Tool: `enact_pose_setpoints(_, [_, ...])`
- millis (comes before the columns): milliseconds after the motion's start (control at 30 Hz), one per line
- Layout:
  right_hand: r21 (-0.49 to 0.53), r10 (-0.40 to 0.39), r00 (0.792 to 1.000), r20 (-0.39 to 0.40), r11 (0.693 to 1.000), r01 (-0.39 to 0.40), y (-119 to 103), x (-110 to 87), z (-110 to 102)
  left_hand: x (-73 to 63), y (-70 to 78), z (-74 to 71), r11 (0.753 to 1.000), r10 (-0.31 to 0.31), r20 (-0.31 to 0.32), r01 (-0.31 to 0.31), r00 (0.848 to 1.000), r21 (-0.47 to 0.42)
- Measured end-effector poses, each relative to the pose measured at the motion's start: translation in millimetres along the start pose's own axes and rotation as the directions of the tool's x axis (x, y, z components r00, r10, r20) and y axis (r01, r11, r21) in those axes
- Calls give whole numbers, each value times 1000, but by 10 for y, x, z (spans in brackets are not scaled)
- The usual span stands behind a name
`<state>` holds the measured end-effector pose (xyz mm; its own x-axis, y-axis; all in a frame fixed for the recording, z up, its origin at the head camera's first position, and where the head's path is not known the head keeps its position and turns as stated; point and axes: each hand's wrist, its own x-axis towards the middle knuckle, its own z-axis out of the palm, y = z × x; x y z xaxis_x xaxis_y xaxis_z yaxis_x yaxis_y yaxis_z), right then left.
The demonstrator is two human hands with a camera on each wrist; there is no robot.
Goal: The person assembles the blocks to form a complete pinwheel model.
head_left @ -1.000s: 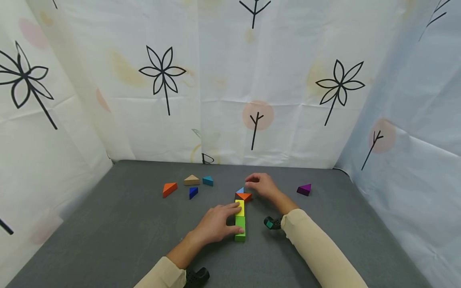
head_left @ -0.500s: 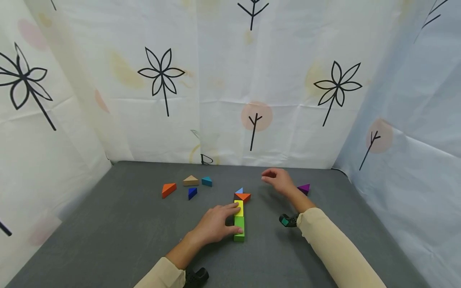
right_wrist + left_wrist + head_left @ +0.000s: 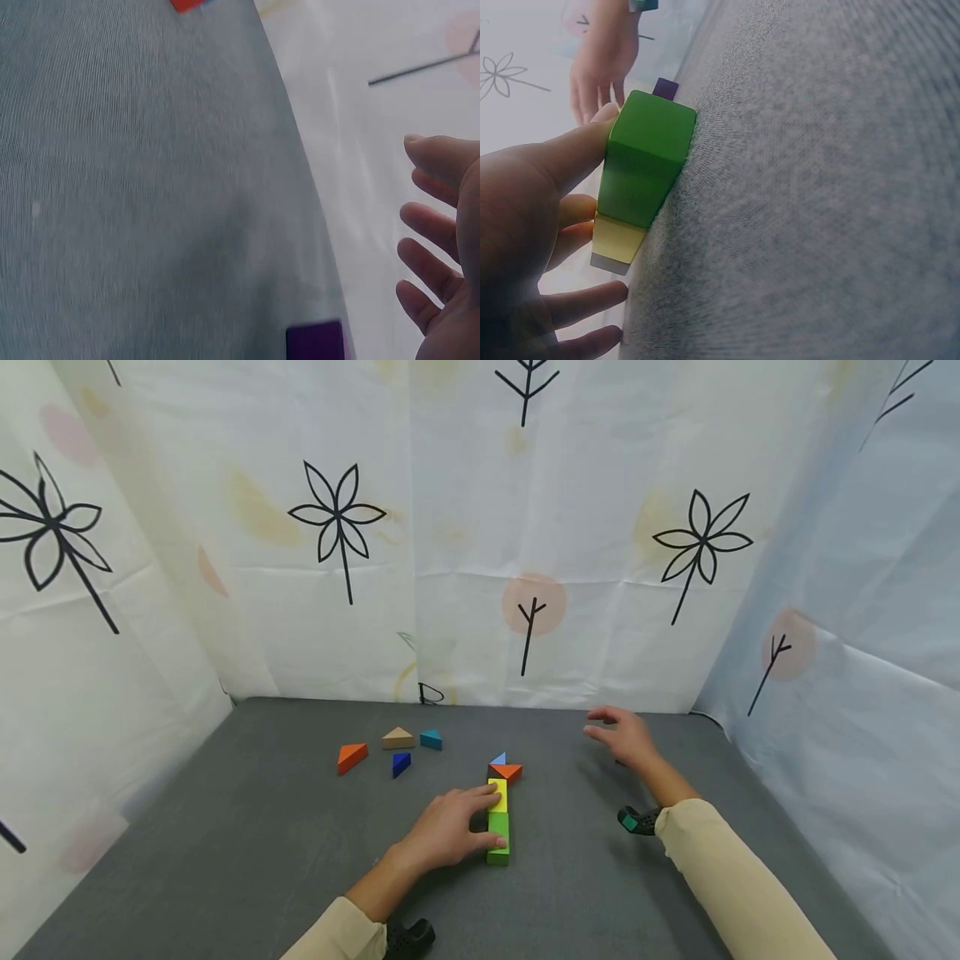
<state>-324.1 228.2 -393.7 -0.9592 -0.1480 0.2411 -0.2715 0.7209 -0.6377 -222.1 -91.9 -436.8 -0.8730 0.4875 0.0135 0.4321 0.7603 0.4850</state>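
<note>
My left hand [image 3: 446, 828] rests on a short row of blocks at mid-table. Its thumb touches the top of a green block [image 3: 498, 828] while outstretched fingers lie on a yellow block [image 3: 502, 805]. Beyond the yellow block, an orange triangular block [image 3: 507, 772] and a light blue triangular block [image 3: 499, 759] continue the row. My right hand [image 3: 632, 742] hovers at the right with loosely spread fingers and holds nothing. Close below it is a purple block [image 3: 315, 342], almost wholly hidden by the right hand and wrist in the head view.
To the left lie a second orange triangular block [image 3: 352, 758], a beige triangular block [image 3: 398, 739], a teal block [image 3: 431, 740] and a dark blue block [image 3: 401, 764]. A printed white curtain [image 3: 465, 643] borders the grey table [image 3: 247, 852] at the back and sides.
My right hand has moved away from the far end of the row, rightward to above the purple block. My left hand has stayed on the green and yellow blocks.
</note>
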Motion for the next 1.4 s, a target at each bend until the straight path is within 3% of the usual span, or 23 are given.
enact_pose_setpoints(200, [-22,50,999,-12,999,-50,172,-82,-115,-8,3,14,1000,1,-8,-1,1000,2])
enact_pose_setpoints(500, [-127,60,998,0,990,-59,409,-194,-222,1,16,0,1000,2,-1,-2,1000,-8])
enact_pose_setpoints(833, [-163,65,997,34,985,-59,632,-323,-232,-3,18,-14,1000,7,-5,-7,1000,-7])
enact_pose_setpoints(1400, [-211,22,998,60,977,-9,692,-306,-247,-12,23,-17,1000,-4,2,4,1000,-11])
